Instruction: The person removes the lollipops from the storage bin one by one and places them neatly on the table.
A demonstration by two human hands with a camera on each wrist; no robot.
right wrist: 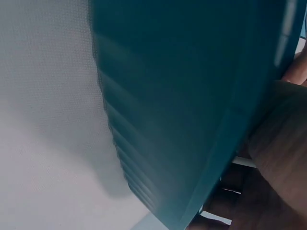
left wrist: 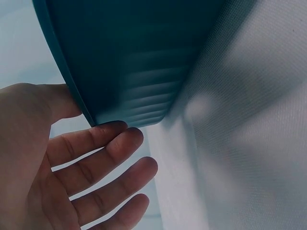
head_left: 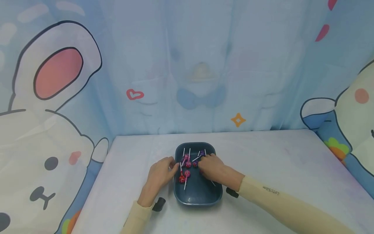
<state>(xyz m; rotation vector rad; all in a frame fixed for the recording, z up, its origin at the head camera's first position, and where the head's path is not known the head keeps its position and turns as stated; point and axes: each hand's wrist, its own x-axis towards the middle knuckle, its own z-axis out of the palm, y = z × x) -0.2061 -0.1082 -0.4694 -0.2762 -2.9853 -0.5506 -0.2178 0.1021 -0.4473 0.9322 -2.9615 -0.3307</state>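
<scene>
A dark blue-green tray (head_left: 198,195) on the white table holds several lollipops. Pink-wrapped lollipops (head_left: 188,162) lie at its upper left, with a red lollipop (head_left: 182,178) and another pink lollipop (head_left: 187,174) below them. Purple lollipops (head_left: 195,163) lie at the upper right. My left hand (head_left: 161,172) pinches the tray's left rim, thumb over the edge and index finger against the outer wall; the other fingers are spread. My right hand (head_left: 213,167) reaches over the right rim, fingers bent down among the lollipops. Its fingertips are hidden. A white stick (head_left: 213,183) shows below it.
The white-covered table (head_left: 263,162) extends on both sides of the tray. A light blue curtain (head_left: 204,39) with cartoon animals and shapes hangs behind it. Dark wrist devices (head_left: 159,204) sit beneath both wrists.
</scene>
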